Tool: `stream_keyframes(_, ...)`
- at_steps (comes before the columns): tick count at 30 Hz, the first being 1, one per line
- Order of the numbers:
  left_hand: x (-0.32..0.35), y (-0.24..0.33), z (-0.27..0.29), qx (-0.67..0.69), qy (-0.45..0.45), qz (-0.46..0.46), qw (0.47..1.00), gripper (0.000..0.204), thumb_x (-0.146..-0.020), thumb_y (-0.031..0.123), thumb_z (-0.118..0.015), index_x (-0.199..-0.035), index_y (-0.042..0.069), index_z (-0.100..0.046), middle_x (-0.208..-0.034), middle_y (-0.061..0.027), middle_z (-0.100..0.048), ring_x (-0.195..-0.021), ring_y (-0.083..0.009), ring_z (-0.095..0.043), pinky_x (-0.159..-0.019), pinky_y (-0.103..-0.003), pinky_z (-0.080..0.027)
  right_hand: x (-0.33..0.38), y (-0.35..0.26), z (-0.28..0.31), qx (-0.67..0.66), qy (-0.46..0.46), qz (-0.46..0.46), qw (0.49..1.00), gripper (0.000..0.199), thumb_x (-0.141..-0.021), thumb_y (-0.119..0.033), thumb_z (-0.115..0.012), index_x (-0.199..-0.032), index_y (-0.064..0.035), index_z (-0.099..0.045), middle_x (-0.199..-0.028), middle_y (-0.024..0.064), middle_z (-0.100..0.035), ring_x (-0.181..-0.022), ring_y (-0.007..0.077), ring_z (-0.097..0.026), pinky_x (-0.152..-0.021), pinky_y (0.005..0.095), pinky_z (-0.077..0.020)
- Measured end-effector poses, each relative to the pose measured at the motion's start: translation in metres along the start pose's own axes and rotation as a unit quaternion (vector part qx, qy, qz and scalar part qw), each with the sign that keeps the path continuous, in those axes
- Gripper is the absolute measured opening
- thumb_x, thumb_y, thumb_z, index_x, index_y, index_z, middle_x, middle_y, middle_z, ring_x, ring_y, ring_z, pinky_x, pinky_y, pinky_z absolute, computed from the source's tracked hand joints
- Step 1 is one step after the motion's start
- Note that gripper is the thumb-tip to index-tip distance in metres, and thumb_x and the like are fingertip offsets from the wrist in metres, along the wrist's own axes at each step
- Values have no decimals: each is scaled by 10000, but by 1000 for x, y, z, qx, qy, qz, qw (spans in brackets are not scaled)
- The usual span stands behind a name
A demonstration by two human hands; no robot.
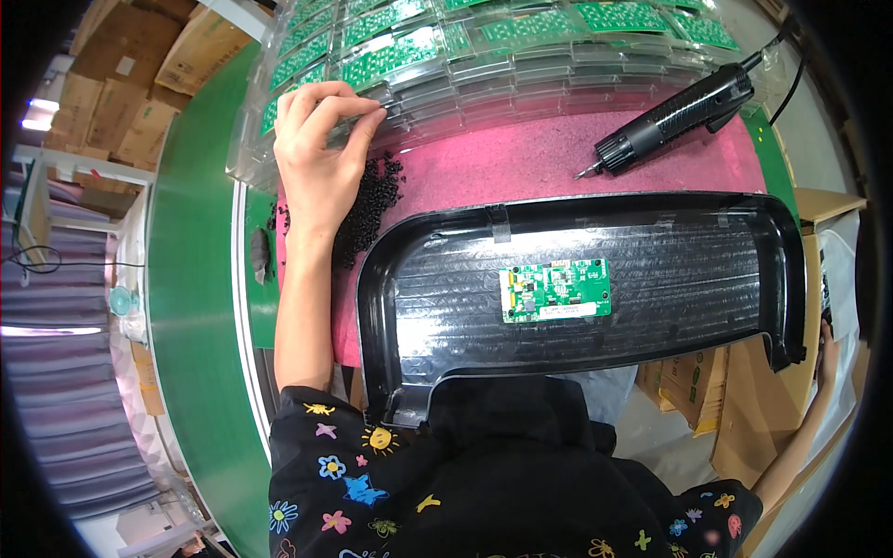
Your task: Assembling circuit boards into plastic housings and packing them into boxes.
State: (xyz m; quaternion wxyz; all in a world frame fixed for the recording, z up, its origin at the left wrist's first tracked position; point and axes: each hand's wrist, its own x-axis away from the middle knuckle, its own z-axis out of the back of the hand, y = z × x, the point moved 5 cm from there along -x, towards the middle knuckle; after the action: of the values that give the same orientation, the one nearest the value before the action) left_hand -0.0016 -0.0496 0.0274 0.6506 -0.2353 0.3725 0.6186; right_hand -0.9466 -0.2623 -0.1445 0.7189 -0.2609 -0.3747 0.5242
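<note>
My left hand [321, 139] is raised at the front edge of the clear plastic trays [521, 88], thumb and forefinger pinched together. What sits between the fingertips, if anything, is too small to make out. Beneath my left wrist lies a pile of small black screws [367, 219]. My right hand [827, 349] reaches far right into an open cardboard box [777, 400] with a pale liner; its fingers are mostly hidden. A curved black plastic cover [446, 316] lies hollow side up before me, with a green circuit board [558, 291] resting inside it.
A black electric screwdriver [674, 121] lies on the pink mat [465, 172], its cord running off to the upper right. Stacked trays hold several green boards [391, 60]. A green table [200, 279] is at left, with cardboard boxes [126, 70] beyond.
</note>
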Motion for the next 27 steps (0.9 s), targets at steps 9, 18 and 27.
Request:
stream_keyframes(9,2,-3,-2,-3,-40,-5,999,163,-672,60,-810,-786,111,-706,-952,2,-642,-961,-228,-554,-879,-382,-410,5,-7,-3,31,14,12,999,538,-983,-338,-582,-1410,-28,-475,-1328,97,-566,-1154,231,-547,-982,389,-442)
stream_keyframes(18,3,0,-2,-22,-53,3,998,152,-665,79,-815,-776,129,-725,-971,3,-624,-975,-240,-543,-880,-389,-408,-3,3,4,23,7,16,1000,575,-981,-348,-582,-1429,-15,-448,-1364,113,-540,-1227,244,-509,-1052,390,-394)
stream_keyframes(27,3,8,-2,-59,-56,-18,997,178,-645,47,-819,-788,104,-731,-983,-23,-610,-979,-251,-539,-892,-395,-440,-4,6,4,3,-2,5,1000,573,-974,-351,-591,-1428,-31,-450,-1356,86,-544,-1206,232,-521,-1023,380,-413)
